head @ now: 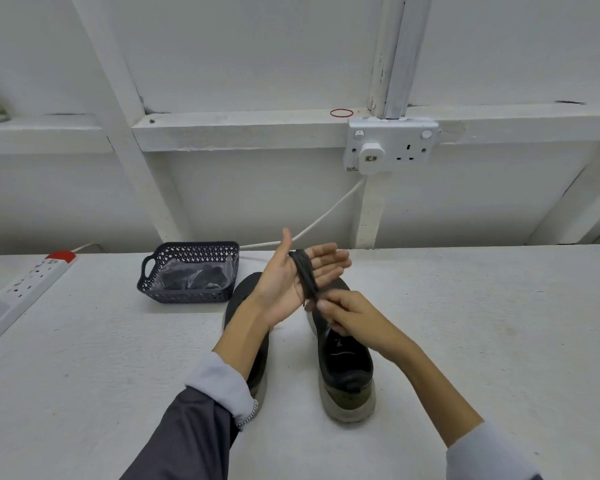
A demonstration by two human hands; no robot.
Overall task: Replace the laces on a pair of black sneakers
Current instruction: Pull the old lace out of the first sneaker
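Note:
Two black sneakers stand side by side on the white table, heels toward me: the left sneaker (pixel 257 355) is mostly hidden under my left forearm, the right sneaker (pixel 347 372) shows its open collar and pale sole. My left hand (pixel 288 275) is raised above them, palm up, fingers straight. A black lace (pixel 303 271) is wound in several turns around that palm. My right hand (pixel 343 313) pinches the lace end just below the left palm, over the right sneaker.
A dark plastic basket (pixel 153 271) holding a clear bag with black contents sits behind the left sneaker. A white power strip (pixel 25 282) lies at the table's left edge. A wall socket (pixel 392 147) with a plug and white cable (pixel 326 216) is behind.

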